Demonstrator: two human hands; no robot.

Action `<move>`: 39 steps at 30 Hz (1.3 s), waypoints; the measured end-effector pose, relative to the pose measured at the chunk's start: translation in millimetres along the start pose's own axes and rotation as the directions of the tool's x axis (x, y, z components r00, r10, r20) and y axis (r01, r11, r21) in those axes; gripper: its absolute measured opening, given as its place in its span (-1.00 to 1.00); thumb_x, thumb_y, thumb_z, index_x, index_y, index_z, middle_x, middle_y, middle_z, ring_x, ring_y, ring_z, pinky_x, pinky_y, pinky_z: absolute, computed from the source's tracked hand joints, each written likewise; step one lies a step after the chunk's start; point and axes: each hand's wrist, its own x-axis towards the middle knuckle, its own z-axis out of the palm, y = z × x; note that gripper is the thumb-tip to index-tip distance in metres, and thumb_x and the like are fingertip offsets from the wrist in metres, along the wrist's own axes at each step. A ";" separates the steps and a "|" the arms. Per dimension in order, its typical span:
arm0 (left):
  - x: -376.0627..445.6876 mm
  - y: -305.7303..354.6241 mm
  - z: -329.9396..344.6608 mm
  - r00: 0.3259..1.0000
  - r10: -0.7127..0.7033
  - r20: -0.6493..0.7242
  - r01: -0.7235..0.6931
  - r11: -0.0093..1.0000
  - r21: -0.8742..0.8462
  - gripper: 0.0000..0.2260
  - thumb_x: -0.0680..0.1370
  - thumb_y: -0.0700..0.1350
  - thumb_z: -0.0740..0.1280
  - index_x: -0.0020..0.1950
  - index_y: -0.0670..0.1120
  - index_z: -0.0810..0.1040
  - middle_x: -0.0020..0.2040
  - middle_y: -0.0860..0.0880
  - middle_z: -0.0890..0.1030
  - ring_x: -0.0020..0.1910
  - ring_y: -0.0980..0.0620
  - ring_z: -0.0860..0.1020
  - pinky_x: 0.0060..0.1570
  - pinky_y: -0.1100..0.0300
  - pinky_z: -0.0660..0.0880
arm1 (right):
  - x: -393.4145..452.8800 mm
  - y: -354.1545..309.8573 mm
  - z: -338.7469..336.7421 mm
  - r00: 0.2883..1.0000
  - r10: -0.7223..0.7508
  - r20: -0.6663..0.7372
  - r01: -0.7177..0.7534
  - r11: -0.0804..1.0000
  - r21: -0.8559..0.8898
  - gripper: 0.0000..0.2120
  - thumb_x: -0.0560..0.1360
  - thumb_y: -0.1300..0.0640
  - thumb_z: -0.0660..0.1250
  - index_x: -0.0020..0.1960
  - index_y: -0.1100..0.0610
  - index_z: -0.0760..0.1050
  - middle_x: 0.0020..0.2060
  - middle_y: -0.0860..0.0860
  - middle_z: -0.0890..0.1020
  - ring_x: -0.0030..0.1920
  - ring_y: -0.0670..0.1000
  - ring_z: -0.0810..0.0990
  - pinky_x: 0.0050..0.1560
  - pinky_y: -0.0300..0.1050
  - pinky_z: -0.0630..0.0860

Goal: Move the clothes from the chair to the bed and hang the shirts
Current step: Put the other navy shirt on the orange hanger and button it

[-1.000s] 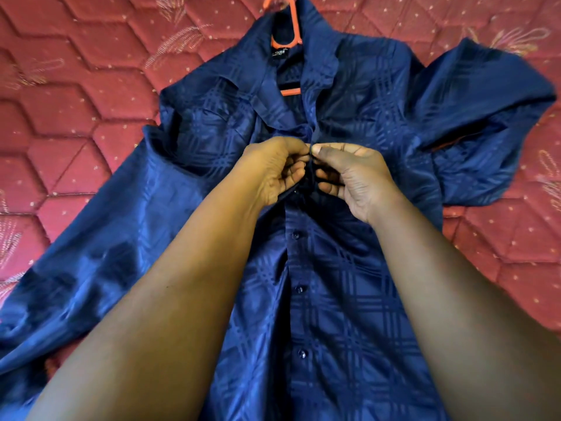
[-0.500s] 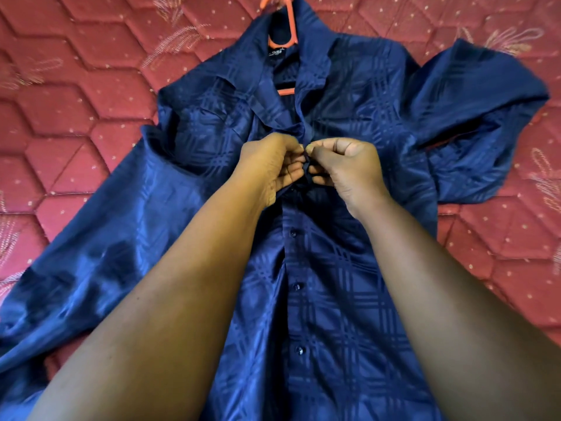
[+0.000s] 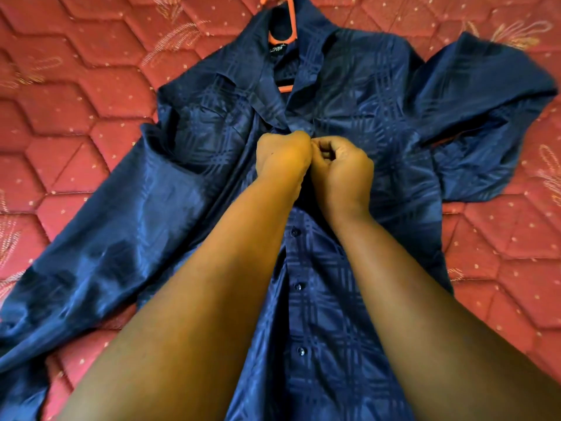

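A dark blue checked shirt (image 3: 170, 208) lies face up on the red quilted bed (image 3: 69, 95). An orange hanger (image 3: 290, 28) sits inside its collar, the hook poking out at the top edge. My left hand (image 3: 282, 159) and my right hand (image 3: 343, 168) meet knuckle to knuckle at the chest, both pinching the button placket just below the open collar. Three fastened buttons (image 3: 299, 287) run down the front between my forearms. The button under my fingers is hidden.
The shirt's left sleeve spreads toward the lower left corner. Its right sleeve (image 3: 485, 126) is folded back at the upper right. Red mattress surrounds the shirt on all sides.
Both hands have closed tighter together on the placket and shifted slightly up the shirt. The view has tilted a little, so the hanger sits nearer the top edge.
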 end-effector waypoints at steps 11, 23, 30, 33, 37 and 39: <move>12.9 -14.7 -5.6 0.957 0.244 0.154 -0.269 0.949 0.164 -0.79 0.65 -0.03 0.21 -0.06 -0.13 0.49 -0.25 -0.03 0.51 -0.24 -0.02 0.48 -0.24 0.11 0.42 | -2.0 -6.4 6.1 0.998 0.062 -0.005 -0.061 0.990 0.124 -0.87 0.57 0.19 0.26 -0.07 0.09 0.58 -0.17 -0.01 0.65 -0.15 0.01 0.60 -0.11 0.02 0.56; 6.6 -32.8 -14.7 0.883 0.400 0.247 -0.453 0.583 0.674 -0.64 0.67 0.06 0.10 0.14 -0.24 0.43 0.13 -0.23 0.51 0.04 -0.26 0.51 -0.15 0.03 0.35 | 31.2 -19.4 -8.5 0.803 0.548 0.236 -0.488 0.831 -0.268 -0.91 0.52 0.18 0.28 -0.09 0.17 0.55 -0.24 0.13 0.59 -0.30 0.13 0.52 -0.36 -0.14 0.41; 23.8 -9.8 -33.2 0.976 0.094 0.197 -0.122 0.984 0.131 -0.88 0.65 -0.18 0.11 -0.05 -0.07 0.38 -0.24 -0.11 0.54 -0.44 -0.04 0.52 -0.52 0.20 0.52 | 64.8 -54.3 -22.1 0.932 0.323 0.165 -0.278 0.928 -0.248 -0.58 0.49 -0.23 0.31 -0.30 0.10 0.38 -0.44 -0.01 0.49 -0.36 0.10 0.54 -0.33 -0.07 0.47; 43.8 3.9 -30.9 0.980 0.138 0.143 -0.150 0.985 0.080 -0.82 0.66 -0.24 0.09 0.02 -0.07 0.47 -0.27 -0.13 0.53 -0.47 -0.04 0.50 -0.54 0.22 0.48 | 72.1 -59.7 -2.7 0.953 0.223 0.204 -0.105 0.877 -0.470 -0.47 0.40 -0.40 0.30 -0.10 0.10 0.45 -0.27 -0.01 0.53 -0.29 0.06 0.49 -0.38 -0.11 0.34; 63.4 10.4 -24.7 0.921 0.355 0.160 -0.385 0.895 0.225 -0.61 0.63 -0.21 0.19 0.46 -0.03 0.39 -0.12 -0.09 0.62 -0.32 -0.06 0.61 -0.35 0.08 0.61 | 85.0 -54.7 13.8 0.927 0.263 0.269 -0.164 0.926 -0.340 -0.63 0.41 -0.23 0.37 -0.25 0.06 0.41 -0.36 -0.04 0.50 -0.34 0.02 0.49 -0.40 -0.14 0.36; 68.4 11.6 -19.7 0.848 0.497 0.182 -0.529 0.791 0.308 -0.53 0.62 -0.16 0.26 0.53 -0.08 0.28 -0.09 -0.04 0.59 -0.25 0.02 0.57 -0.20 0.07 0.60 | 93.5 -46.3 14.2 0.914 0.316 0.253 -0.276 0.944 -0.181 -0.69 0.43 0.01 0.36 -0.38 0.06 0.33 -0.46 -0.03 0.42 -0.41 0.04 0.44 -0.41 -0.16 0.32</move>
